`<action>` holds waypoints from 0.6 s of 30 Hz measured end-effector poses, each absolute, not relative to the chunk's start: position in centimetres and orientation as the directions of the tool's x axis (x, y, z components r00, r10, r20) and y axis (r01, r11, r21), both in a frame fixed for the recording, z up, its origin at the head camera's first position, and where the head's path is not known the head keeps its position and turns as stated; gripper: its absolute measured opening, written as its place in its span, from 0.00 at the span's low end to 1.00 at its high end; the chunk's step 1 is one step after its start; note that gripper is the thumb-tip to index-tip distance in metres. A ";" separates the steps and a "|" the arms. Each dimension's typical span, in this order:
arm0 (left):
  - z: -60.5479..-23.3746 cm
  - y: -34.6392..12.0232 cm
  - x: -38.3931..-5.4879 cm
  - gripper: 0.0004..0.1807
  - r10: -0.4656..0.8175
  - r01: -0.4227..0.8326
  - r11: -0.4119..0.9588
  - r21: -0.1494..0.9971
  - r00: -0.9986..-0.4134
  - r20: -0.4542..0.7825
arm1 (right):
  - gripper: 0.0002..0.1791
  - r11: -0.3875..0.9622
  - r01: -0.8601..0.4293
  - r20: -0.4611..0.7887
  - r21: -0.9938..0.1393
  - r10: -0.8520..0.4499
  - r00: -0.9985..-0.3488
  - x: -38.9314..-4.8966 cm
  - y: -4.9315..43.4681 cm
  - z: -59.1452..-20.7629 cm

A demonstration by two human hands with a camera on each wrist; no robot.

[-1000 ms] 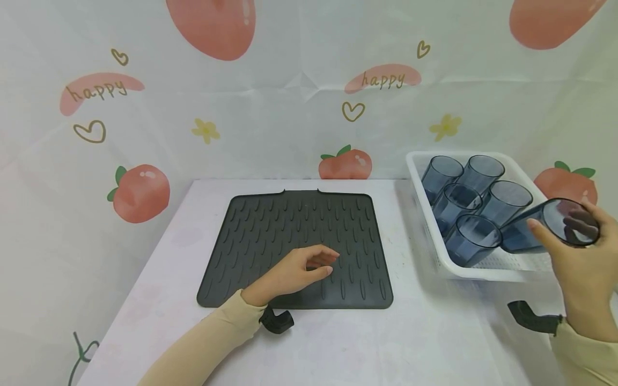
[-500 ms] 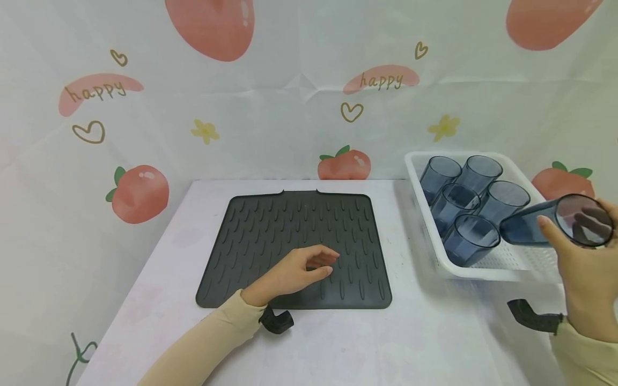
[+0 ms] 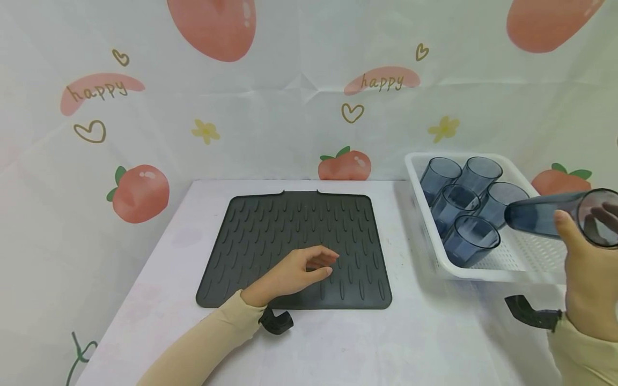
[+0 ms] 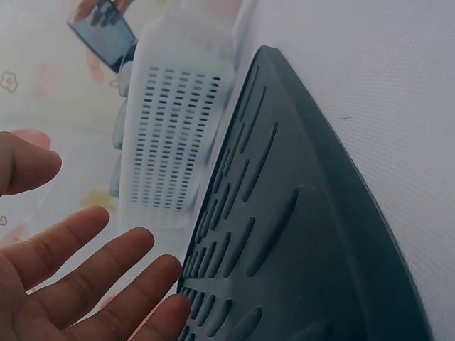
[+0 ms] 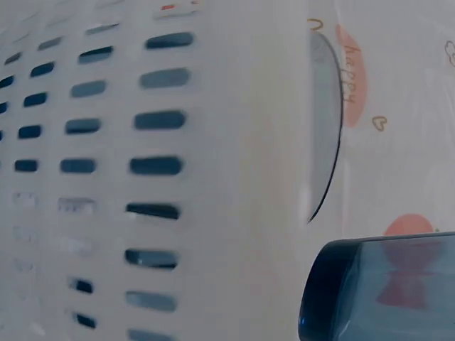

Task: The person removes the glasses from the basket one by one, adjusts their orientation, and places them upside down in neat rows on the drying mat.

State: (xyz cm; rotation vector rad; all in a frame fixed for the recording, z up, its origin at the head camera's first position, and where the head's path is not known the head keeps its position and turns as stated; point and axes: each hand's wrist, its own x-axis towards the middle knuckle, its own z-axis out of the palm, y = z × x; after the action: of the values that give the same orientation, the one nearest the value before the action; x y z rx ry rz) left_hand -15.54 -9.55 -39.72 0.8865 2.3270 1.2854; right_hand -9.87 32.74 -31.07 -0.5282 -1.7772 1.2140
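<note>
A blue-tinted drinking glass (image 3: 543, 214) is tilted nearly onto its side above the right part of the white basket (image 3: 483, 274), its mouth towards the right. My right hand (image 3: 591, 273) grips it, thumb along the near side and fingers behind. The base of the glass (image 5: 384, 291) shows in the right wrist view, beyond the basket wall. Several similar glasses (image 3: 470, 236) stand in the basket's left half. Over the dark ribbed mat (image 3: 299, 220) my left hand (image 3: 299, 271) hangs with relaxed fingers and holds nothing.
The mat lies flat on the white table (image 3: 338, 343), left of the basket. A printed cloth (image 3: 270, 107) hangs behind the table. A black wrist mount (image 3: 533, 313) juts out below the right hand, and another mount (image 3: 276, 321) below the left.
My right hand has carried the glass rightward and slightly up, away from the glasses standing in the basket, and the glass leans closer to level. The left hand stays in place.
</note>
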 end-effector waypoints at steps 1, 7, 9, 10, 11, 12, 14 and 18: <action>-39.7 -9.5 -15.5 0.20 0.663 0.355 0.396 0.847 -0.749 0.004 | 0.33 0.426 -0.128 0.429 -0.896 0.750 -0.503 -9.9 32.7 -31.0; -39.7 -9.4 -15.4 0.20 0.665 0.352 0.395 0.848 -0.747 0.000 | 0.35 0.460 -0.217 0.506 -0.861 0.729 -0.462 -10.1 32.7 -31.0; -39.7 -9.3 -15.4 0.20 0.665 0.353 0.399 0.846 -0.747 -0.002 | 0.35 0.448 -0.241 0.508 -0.861 0.728 -0.461 -10.1 32.6 -31.0; -39.7 -9.3 -15.4 0.20 0.666 0.353 0.398 0.847 -0.746 -0.002 | 0.35 0.444 -0.243 0.505 -0.863 0.729 -0.462 -10.1 32.5 -31.0; -39.7 -9.3 -15.4 0.20 0.666 0.352 0.399 0.847 -0.746 -0.003 | 0.35 0.439 -0.251 0.505 -0.863 0.729 -0.462 -10.2 32.4 -31.0; -39.6 -9.3 -15.4 0.20 0.666 0.352 0.399 0.847 -0.746 -0.004 | 0.35 0.423 -0.263 0.498 -0.867 0.733 -0.463 -10.2 32.3 -30.9; -39.6 -9.3 -15.4 0.20 0.667 0.351 0.397 0.848 -0.745 -0.004 | 0.35 0.382 -0.315 0.492 -0.869 0.734 -0.467 -10.3 32.1 -30.8; -39.4 -9.3 -15.4 0.20 0.673 0.355 0.387 0.851 -0.740 0.003 | 0.38 0.334 -0.425 0.517 -0.841 0.726 -0.453 -10.4 31.4 -30.5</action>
State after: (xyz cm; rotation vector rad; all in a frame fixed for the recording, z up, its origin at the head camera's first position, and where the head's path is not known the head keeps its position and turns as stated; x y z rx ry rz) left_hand -15.39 -9.33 -39.43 0.8944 2.3080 1.2897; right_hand -10.36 31.41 -30.54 -0.2845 -1.5372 1.3604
